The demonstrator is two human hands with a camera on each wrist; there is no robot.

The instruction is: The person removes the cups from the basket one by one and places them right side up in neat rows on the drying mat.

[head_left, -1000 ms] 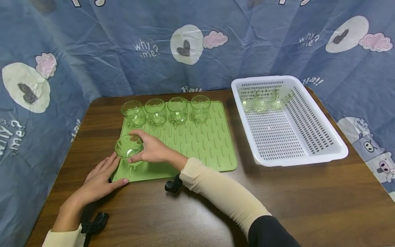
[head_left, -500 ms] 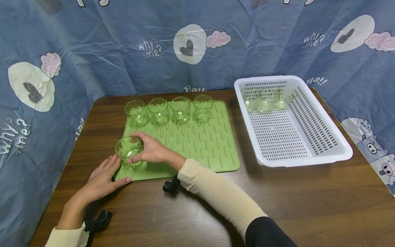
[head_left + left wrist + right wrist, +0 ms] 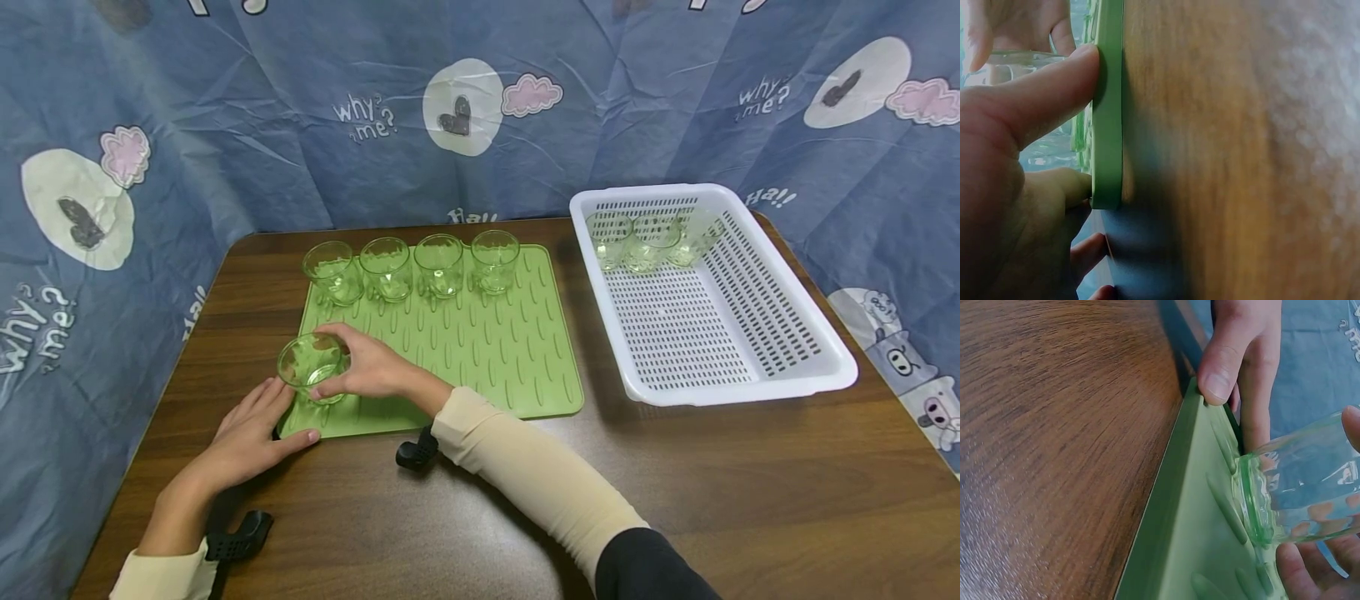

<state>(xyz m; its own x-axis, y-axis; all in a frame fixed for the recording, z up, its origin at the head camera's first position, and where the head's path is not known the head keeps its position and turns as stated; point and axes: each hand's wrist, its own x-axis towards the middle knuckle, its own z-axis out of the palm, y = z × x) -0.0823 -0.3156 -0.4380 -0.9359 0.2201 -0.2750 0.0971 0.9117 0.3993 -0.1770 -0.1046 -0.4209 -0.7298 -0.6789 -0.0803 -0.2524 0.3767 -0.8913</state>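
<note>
In the head view, my right hand [image 3: 369,364] grips a clear, green-tinted drinking glass [image 3: 309,367] around its side. The glass stands upright at the front left of a green ridged mat [image 3: 480,358]; its base meets the mat in the right wrist view. My left hand [image 3: 247,442] lies at the mat's front left corner, fingers extended along the left side. Its thumb [image 3: 1217,384] rests on the corner in the right wrist view. Several matching glasses [image 3: 439,267] stand upright in a row along the mat's back edge.
A white perforated plastic basket [image 3: 738,387] sits on the right of the brown wooden table [image 3: 487,500], with 3 glasses [image 3: 648,244] at its back. A blue printed cloth [image 3: 285,108] hangs behind and beside the table.
The glass in my right hand has come down slightly onto the mat. My left hand stays at the corner. The head view has shifted a little.
</note>
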